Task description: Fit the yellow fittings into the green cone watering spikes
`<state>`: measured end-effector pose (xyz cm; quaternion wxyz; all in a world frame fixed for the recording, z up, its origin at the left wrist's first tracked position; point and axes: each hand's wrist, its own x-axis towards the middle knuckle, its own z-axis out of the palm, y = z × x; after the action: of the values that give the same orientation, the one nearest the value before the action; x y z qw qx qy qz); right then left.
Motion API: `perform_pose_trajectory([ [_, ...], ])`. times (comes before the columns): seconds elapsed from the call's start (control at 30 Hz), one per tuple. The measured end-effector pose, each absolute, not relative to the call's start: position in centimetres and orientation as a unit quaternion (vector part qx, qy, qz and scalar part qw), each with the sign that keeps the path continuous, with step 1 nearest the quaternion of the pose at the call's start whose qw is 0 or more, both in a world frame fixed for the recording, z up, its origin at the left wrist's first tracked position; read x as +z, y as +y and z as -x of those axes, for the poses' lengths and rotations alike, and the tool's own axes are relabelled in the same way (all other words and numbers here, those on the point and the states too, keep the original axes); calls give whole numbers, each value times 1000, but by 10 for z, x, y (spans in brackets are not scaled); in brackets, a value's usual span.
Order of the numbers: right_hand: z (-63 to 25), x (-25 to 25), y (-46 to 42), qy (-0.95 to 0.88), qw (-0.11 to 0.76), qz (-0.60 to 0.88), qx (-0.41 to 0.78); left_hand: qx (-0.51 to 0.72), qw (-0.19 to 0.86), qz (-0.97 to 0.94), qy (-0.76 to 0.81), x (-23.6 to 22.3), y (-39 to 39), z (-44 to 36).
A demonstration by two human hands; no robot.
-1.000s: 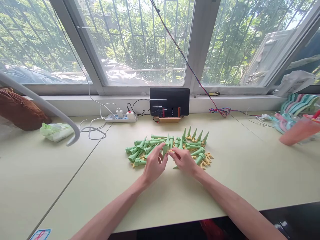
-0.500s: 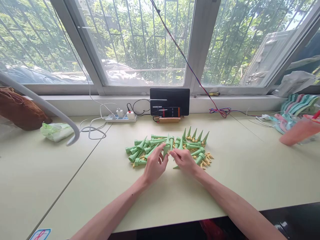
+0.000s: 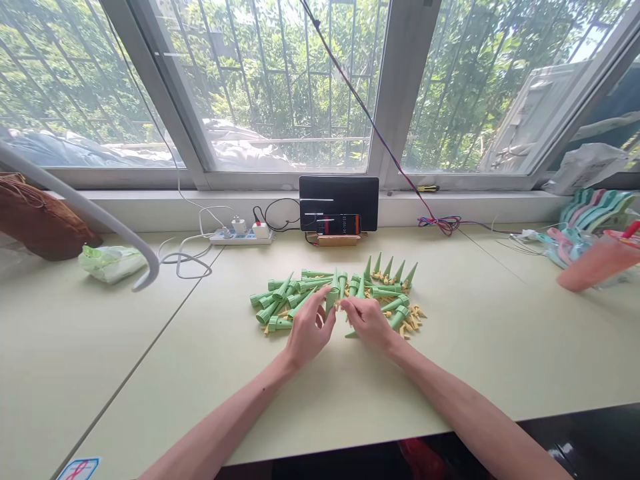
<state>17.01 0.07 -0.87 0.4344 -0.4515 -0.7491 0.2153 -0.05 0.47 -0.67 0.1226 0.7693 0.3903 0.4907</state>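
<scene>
My left hand point(image 3: 307, 331) is closed around a green plastic watering spike point(image 3: 331, 300), gripped between thumb and fingers. Against its side, a small yellow valve piece point(image 3: 338, 305) shows where my two hands meet. My right hand point(image 3: 369, 320) pinches at that yellow piece, its fingertips partly hiding it. Loose green spikes point(image 3: 280, 293) lie in a pile left of and behind my hands. More spikes lie just right, beside a scatter of small yellow pieces point(image 3: 414, 319). Several green cones point(image 3: 399, 271) stand point up at the back right.
A phone point(image 3: 340, 225) leans against a dark tablet point(image 3: 367, 200) at the window sill. A power strip point(image 3: 241, 236) with white cables lies behind on the left. A pink drink cup point(image 3: 597, 263) is at the far right; a green-white plastic packet point(image 3: 111, 263) lies left.
Both hands keep nearly the same place and grip, with only a slight shift at the fingertips. The camera view has shifted very slightly.
</scene>
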Motion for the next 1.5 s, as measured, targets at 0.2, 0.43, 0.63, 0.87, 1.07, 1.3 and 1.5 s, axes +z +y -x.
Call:
perform_pose_trajectory([
  [0.2, -169, -6, -1, -730, 485, 437, 204, 497, 125, -754, 411, -8, 9, 2],
  [0.43, -172, -6, 1, -736, 509, 408, 181, 499, 145, -756, 399, -8, 6, -2],
  [0.63, -176, -11, 3, -732, 512, 418, 165, 491, 174, -756, 396, -3, 4, -6],
  [0.87, -178, -15, 5, -739, 505, 423, 142, 463, 212, -765, 394, -2, 6, -7],
  [1.07, -179, -18, 8, -748, 497, 422, 125, 460, 213, -769, 389, -7, 10, -8],
  [1.3, -183, -17, 9, -766, 476, 419, 108, 451, 217, -777, 382, -12, 9, -8],
  [1.5, -183, -13, 9, -776, 458, 420, 104, 446, 219, -778, 384, -11, 8, -7],
])
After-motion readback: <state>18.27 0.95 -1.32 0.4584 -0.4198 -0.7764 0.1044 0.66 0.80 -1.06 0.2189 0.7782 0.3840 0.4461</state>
